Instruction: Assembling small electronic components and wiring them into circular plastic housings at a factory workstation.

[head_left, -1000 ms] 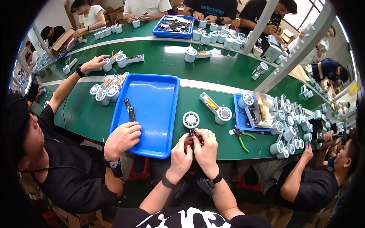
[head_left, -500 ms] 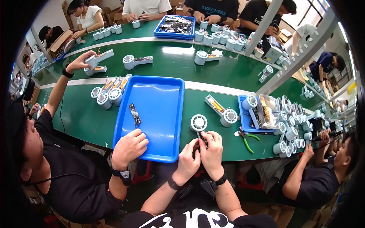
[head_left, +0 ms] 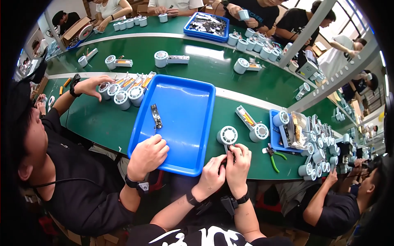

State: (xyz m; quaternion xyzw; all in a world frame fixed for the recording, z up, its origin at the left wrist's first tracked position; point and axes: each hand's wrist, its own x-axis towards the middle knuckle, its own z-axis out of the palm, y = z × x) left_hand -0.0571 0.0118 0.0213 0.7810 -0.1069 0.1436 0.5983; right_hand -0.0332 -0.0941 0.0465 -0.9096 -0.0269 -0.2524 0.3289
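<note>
Both of my hands are closed around the handle of a pale blue handheld fan [head_left: 227,135], its round slotted head facing up on the green bench edge. My left hand [head_left: 211,176] grips from the left, and my right hand [head_left: 239,164] pinches from the right, thumb along the handle. A dark part shows between my fingers, too small to make out. Just right of my hands lies another fan [head_left: 259,132], its open handle showing an orange insert. Left of them a blue tray [head_left: 188,123] holds a narrow circuit board strip [head_left: 156,116], beside a co-worker's hand [head_left: 150,151].
Green-handled pliers [head_left: 274,159] lie on the right, near a small blue bin [head_left: 276,141] and many piled fans [head_left: 316,156]. The co-worker's other hand [head_left: 93,87] is at a fan cluster [head_left: 122,98]. Fans [head_left: 161,59] line the far green strip.
The whole view has shifted, so things sit further right. The left co-worker's far hand has left a fan on the far strip and come to the fan cluster. My hands keep their hold.
</note>
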